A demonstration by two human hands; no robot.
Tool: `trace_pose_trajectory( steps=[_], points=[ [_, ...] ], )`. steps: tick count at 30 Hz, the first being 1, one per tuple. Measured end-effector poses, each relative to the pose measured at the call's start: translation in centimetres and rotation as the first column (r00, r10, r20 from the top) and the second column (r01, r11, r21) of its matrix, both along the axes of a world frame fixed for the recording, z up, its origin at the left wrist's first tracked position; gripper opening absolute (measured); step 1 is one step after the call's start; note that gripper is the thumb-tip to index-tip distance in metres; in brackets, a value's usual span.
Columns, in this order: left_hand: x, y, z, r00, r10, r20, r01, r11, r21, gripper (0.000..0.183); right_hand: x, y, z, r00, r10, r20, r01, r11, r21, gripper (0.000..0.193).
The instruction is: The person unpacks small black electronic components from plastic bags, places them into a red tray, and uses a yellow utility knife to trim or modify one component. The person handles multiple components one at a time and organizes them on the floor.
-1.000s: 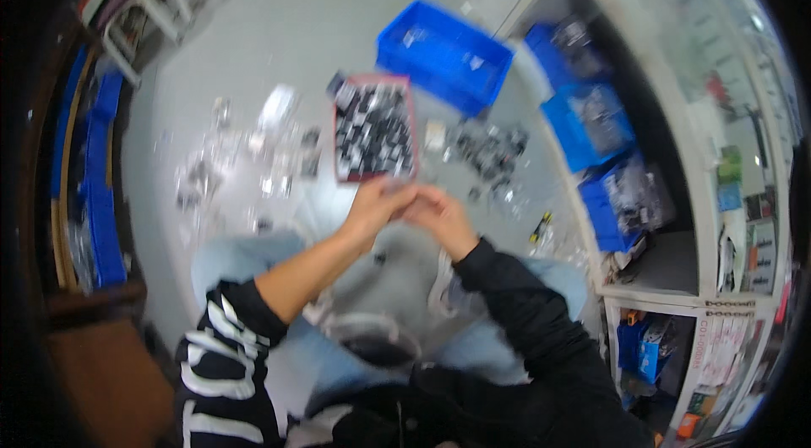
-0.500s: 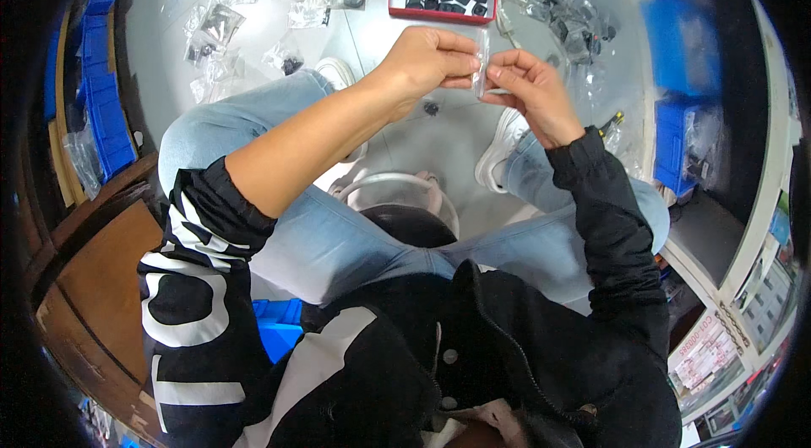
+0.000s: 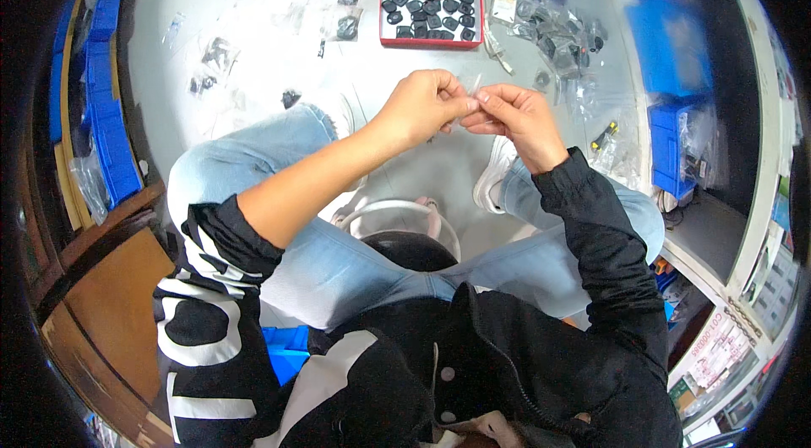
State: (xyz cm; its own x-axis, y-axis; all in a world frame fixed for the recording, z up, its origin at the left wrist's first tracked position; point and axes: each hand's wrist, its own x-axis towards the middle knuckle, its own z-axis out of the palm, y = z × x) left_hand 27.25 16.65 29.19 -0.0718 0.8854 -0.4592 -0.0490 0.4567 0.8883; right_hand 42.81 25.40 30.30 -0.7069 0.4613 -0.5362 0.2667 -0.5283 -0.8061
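Observation:
Out in front of me, just short of the red-edged box [image 3: 431,43], both hands come together at a small clear plastic bag [image 3: 477,83]. My left hand [image 3: 429,106] pinches it from the left, thumb against bent fingers. From the right, my right hand [image 3: 517,121] grips it between thumb and fingertips. The fingertips of both hands nearly touch and cover most of the bag; what it contains, if anything, cannot be made out. Many small black rounded plastic pieces [image 3: 412,4] lie spread inside the box.
Clear bags with dark parts [image 3: 345,25] lie on the floor at left; more bagged parts [image 3: 549,34] lie right of the box, beside a white cable [image 3: 497,52]. Blue bins [image 3: 111,127] line the left; another blue bin [image 3: 667,148] stands right. A white-rimmed round container [image 3: 393,204] sits between my legs.
The view has shifted, so the box sits lower in it. My hands have drawn closer together, and the bag, earlier upright and largely visible between them, is now mostly covered by fingers.

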Motion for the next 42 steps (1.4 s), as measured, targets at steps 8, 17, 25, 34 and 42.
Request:
trace_pose_trajectory(
  steps=[8,17,25,34,42],
  points=[
    [0.1,0.0,0.5,0.996,-0.027,-0.089,0.032,0.997,0.063,0.018,0.3,0.4,0.5,0.999,0.036,0.020,-0.037,0.999,0.010,0.020],
    [-1.2,0.8,1.0,0.858,0.100,-0.505,0.102,0.928,0.357,0.016,0.1,0.7,0.3,0.998,0.042,0.043,-0.055,0.925,0.375,0.016],
    [-1.0,1.2,1.7,0.525,0.162,-0.836,0.353,0.852,0.387,0.030,-0.1,1.6,2.1,0.837,0.014,0.548,-0.512,0.379,0.771,0.018],
    [-3.4,3.8,3.7,0.953,0.129,0.273,-0.208,0.937,0.281,0.037,-0.6,3.1,0.7,0.968,-0.249,0.022,0.246,0.930,-0.273,0.066],
    [-2.6,4.1,4.0,0.801,0.350,0.486,-0.434,0.899,0.068,0.036,-1.2,3.6,2.9,0.931,-0.293,-0.219,0.267,0.953,-0.140,0.046]
  ],
)
